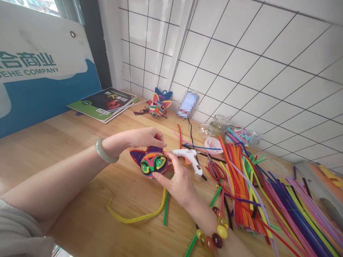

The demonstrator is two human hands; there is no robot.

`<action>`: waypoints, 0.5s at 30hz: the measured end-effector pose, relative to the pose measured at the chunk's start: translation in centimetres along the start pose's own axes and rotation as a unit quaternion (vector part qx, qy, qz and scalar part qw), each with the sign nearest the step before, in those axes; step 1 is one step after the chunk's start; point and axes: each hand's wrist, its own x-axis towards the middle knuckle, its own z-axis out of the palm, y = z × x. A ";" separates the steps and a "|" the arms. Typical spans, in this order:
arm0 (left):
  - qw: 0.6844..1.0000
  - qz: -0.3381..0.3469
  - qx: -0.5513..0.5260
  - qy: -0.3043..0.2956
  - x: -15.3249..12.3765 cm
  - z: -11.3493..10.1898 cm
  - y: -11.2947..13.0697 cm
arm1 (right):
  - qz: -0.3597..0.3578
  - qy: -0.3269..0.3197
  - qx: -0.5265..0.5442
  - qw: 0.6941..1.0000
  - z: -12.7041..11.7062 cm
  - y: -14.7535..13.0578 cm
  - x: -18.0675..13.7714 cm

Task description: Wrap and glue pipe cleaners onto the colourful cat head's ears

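Observation:
A colourful cat face made of pipe cleaners, with green eyes and purple ears edged in red, is held up just above the table. My left hand reaches over its top, fingers curled and pinched at the ear on the right, which they partly hide. My right hand grips the face's right side between thumb and fingers. A yellow pipe cleaner curves across the table below and runs up toward the face; whether it is attached cannot be seen. Beside it lies a green pipe cleaner.
A white glue gun lies right of the face, near red-handled scissors. Bundles of orange and blue pipe cleaners cover the right side. Behind are a finished cat ornament, a phone, a pink bowl and books.

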 end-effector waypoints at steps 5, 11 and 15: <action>1.000 -0.003 -0.006 -0.006 -0.1 0.0 0.1 | -0.024 0.005 -0.026 0.999 -0.1 0.2 0.0; 1.000 0.000 -0.022 -0.016 -0.2 0.0 0.3 | -0.038 -0.001 -0.027 0.999 -0.1 0.4 -0.1; 0.999 0.008 -0.031 -0.027 -0.2 -0.1 0.3 | -0.048 0.001 -0.032 0.998 -0.1 0.4 0.0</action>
